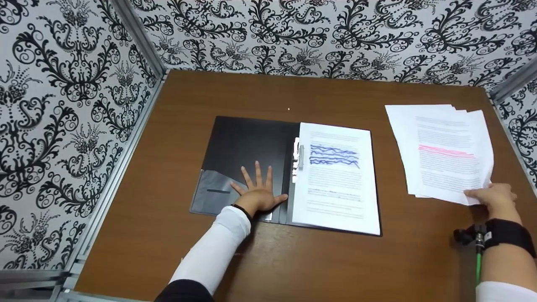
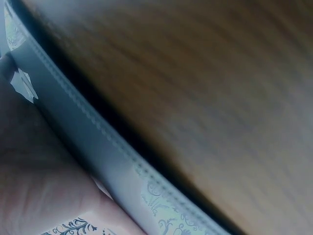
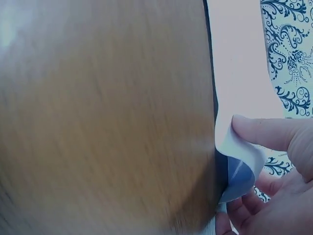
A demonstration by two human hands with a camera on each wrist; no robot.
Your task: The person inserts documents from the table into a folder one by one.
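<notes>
A black folder (image 1: 251, 138) lies spread open in the middle of the table. My left hand (image 1: 258, 197) rests on its left cover with straight, spread fingers. In the left wrist view the folder's stitched edge (image 2: 93, 112) runs beside that hand. On the folder's right side, under a metal clip (image 1: 301, 157), lies a printed sheet (image 1: 335, 209) with blue scribbles. To the right my right hand (image 1: 497, 197) pinches the lower corner of a printed sheet with pink marks (image 1: 447, 176). The right wrist view shows thumb and fingers bending the paper (image 3: 244, 88) between them.
Other white sheets (image 1: 400, 126) lie beneath the pink-marked one. The brown wooden table (image 1: 168, 167) is bounded at the left and back by patterned walls (image 1: 293, 37) with metal frame rails. A green cable (image 1: 478, 268) hangs from the right wrist camera.
</notes>
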